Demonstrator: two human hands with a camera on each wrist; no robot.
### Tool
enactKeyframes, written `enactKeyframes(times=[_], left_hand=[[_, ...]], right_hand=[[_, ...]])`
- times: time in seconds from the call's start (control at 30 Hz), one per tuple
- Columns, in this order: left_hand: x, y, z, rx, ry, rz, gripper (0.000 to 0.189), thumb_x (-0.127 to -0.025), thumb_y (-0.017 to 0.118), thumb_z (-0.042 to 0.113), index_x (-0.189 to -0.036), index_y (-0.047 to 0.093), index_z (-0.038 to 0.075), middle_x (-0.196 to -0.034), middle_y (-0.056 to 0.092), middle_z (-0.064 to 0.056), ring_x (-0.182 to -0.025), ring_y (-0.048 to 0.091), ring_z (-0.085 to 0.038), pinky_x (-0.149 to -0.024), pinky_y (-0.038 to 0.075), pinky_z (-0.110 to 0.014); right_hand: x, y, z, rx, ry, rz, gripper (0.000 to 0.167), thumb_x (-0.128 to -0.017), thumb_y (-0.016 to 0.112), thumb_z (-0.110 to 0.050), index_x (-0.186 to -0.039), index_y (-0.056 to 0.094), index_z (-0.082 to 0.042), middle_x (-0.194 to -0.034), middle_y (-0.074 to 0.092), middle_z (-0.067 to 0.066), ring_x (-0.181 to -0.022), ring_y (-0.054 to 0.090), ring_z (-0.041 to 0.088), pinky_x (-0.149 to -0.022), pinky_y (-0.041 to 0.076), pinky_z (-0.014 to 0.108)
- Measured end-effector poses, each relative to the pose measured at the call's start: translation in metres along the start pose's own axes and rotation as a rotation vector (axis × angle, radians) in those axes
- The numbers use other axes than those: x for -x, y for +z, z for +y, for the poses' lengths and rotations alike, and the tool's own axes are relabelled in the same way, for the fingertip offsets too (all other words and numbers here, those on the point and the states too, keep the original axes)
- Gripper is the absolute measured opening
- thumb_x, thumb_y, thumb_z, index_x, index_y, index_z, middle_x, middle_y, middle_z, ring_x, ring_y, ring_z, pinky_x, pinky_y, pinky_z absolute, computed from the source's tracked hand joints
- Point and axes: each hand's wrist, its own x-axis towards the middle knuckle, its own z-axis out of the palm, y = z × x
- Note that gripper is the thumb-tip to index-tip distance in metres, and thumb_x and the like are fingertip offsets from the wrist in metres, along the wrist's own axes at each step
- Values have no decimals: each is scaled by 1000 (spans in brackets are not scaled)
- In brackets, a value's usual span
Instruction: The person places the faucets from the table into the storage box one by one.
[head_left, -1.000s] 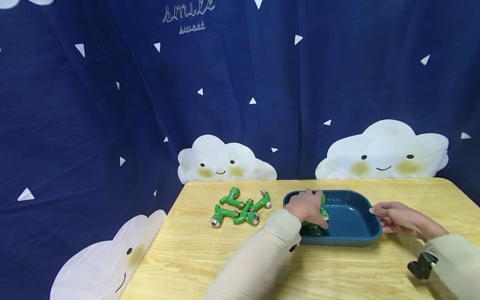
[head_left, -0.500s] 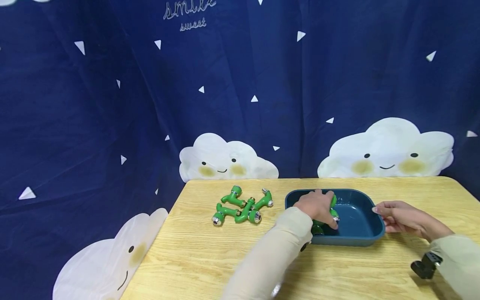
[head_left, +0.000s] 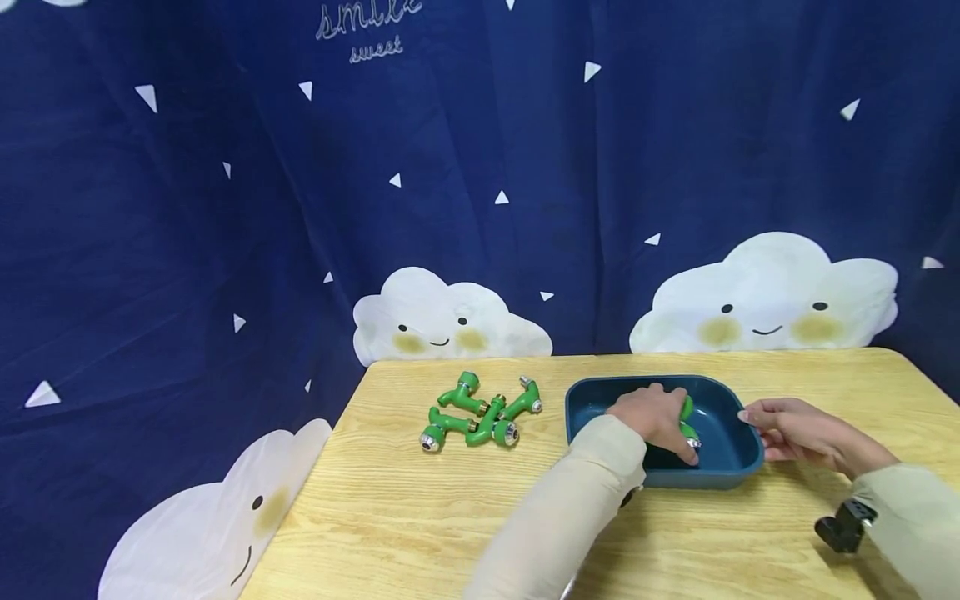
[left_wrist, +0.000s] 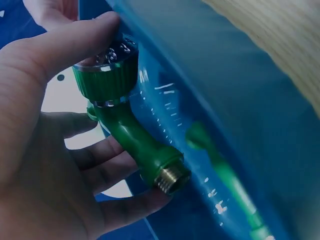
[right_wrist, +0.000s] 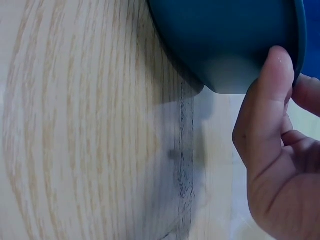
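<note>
Inside the dark blue basin [head_left: 705, 479], my left hand [head_left: 656, 417] grips a green tap [left_wrist: 130, 130]. Its thumb lies over the chrome cap of the knob, and the fingers reach behind the green body toward the brass threaded end. In the head view the hand covers most of this tap. Another green shape [left_wrist: 227, 182] shows farther down in the basin in the left wrist view. At the basin's right end, my right hand [head_left: 798, 433] pinches the rim, its thumb [right_wrist: 277, 70] pressed on the wall.
Several more green taps with chrome and brass ends, such as the front middle one [head_left: 493, 427], lie close together left of the basin. The wooden table [head_left: 390, 517] ends at the back against a dark blue curtain [head_left: 450, 167] with white clouds.
My left hand has moved to the right within the basin, carrying the green tap with it. The right hand keeps its hold on the rim, and the basin stays about where it was.
</note>
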Motion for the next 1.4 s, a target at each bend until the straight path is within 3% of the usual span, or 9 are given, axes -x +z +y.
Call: enactKeyframes(times=[0.3, 0.77, 1.07, 1.4], left_hand=[[-6, 6, 8, 14, 36, 0, 77, -75, 76, 64, -140, 42, 42, -108, 53, 15, -88, 49, -4, -73, 46, -22], [-13, 12, 23, 5, 34, -13, 73, -77, 74, 65, -139, 43, 41, -112, 56, 19, -91, 50, -1, -78, 47, -19], [-17, 14, 25, 42, 21, -20, 48, -76, 75, 64, -112, 57, 37, -88, 57, 16, -78, 53, -3, -69, 46, -20], [-20, 18, 28, -13, 34, -20, 40, -79, 71, 64, -106, 58, 37, -86, 56, 16, -79, 53, -3, -70, 45, -20]], right_hand=[[0, -1, 0, 5, 6, -8, 30, -107, 43, -23, -119, 52, 3, -83, 65, 1, -73, 70, 11, -70, 61, 29], [3, -1, 2, -16, 8, -1, 29, -106, 45, -24, -118, 53, 1, -83, 64, 0, -73, 69, 10, -70, 61, 28], [2, 2, 0, -21, 0, -3, 23, -106, 44, -22, -112, 54, -2, -82, 64, 0, -72, 68, 9, -69, 61, 28], [3, 3, -3, -6, 7, 14, 23, -105, 44, -21, -111, 56, -2, -83, 66, 1, -73, 69, 10, -69, 61, 28]])
